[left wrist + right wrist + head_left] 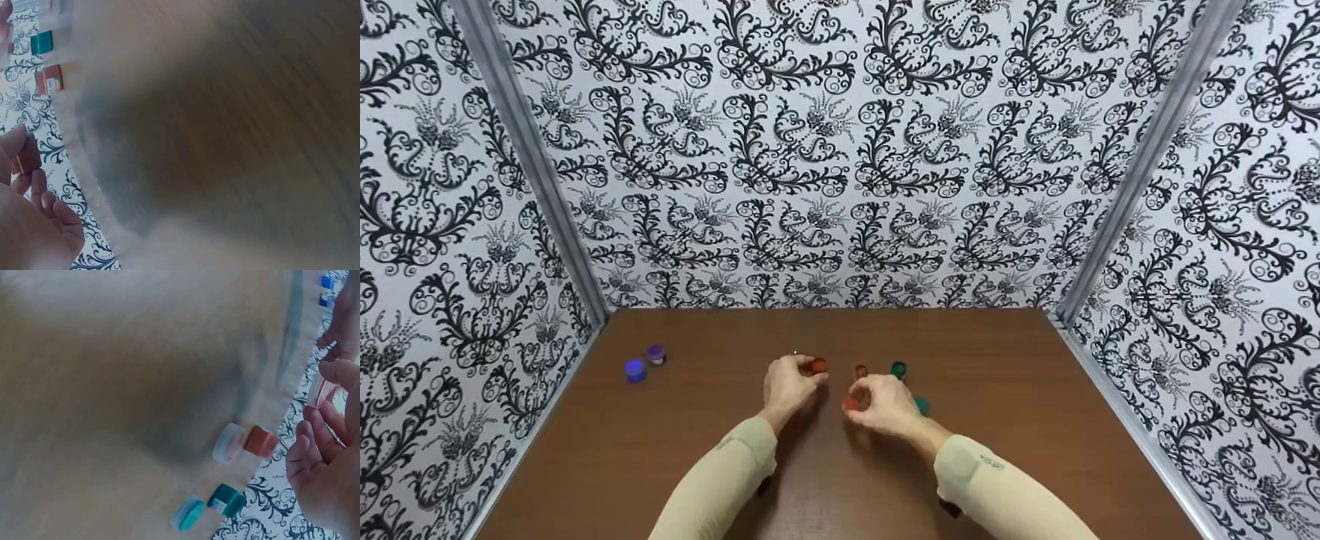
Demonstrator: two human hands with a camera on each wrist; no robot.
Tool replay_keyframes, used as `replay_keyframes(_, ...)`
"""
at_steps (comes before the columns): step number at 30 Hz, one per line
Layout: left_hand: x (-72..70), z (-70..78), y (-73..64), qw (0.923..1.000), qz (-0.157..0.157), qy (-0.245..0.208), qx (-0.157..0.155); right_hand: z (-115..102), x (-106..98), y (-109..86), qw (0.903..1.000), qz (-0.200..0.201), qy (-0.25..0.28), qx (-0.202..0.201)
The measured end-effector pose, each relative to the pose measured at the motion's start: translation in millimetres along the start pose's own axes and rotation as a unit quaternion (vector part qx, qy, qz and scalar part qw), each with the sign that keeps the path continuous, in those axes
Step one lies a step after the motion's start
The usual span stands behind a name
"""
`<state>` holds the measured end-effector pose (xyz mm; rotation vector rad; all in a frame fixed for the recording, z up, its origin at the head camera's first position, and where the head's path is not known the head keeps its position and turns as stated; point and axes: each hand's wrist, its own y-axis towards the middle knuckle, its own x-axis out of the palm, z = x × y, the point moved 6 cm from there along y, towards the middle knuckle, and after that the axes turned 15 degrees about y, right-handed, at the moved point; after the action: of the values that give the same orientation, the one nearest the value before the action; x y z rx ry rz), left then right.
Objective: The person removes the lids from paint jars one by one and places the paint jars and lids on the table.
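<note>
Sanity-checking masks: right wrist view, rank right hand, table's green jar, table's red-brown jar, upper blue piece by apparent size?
1. Right hand
2. Green jar and red-brown jar: too alike to rank
3. Upper blue piece

Big lane here on the left, open bench (675, 450) between the purple jar (656, 355) and the left hand (789, 386)! Centre's tight, just a slim gap between the two hands. Beyond the right hand (883, 405), an orange jar (861, 370) and a green jar (898, 369) block the way; a green lid (921, 406) crowds the wrist. Farther right, wide running again to the metal rail (1140, 435); patterned wall (840, 255) closes the back.
</note>
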<state>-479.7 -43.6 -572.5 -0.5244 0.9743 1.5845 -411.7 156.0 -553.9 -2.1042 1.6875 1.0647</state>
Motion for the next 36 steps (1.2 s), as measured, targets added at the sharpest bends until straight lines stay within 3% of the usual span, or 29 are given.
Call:
replay_keyframes(6, 4.3, -2.9, 5.7, 0.9998, 0.004, 0.016, -0.01, 7.9, 9.7, -3.9, 0.9996, -0.007, -0.027, 0.007)
replay_keyframes(17, 13.2, 3.8, 6.8, 0.998, -0.025, 0.059, 0.0, 19.3, 12.4, -5.2, 0.9977, -0.014, -0.057, 0.032)
replay_keyframes(32, 31.3, -1.1, 2.4, 0.9965, -0.035, 0.074, -0.017, 21.2, 19.4, -9.5, 0.996, -0.027, -0.08, 0.029)
replay_keyframes(36, 34.6, -0.1, 1.8, 0.997, -0.025, 0.072, -0.013, 23.7, 19.4, -9.7, 0.9958, -0.028, -0.078, 0.04)
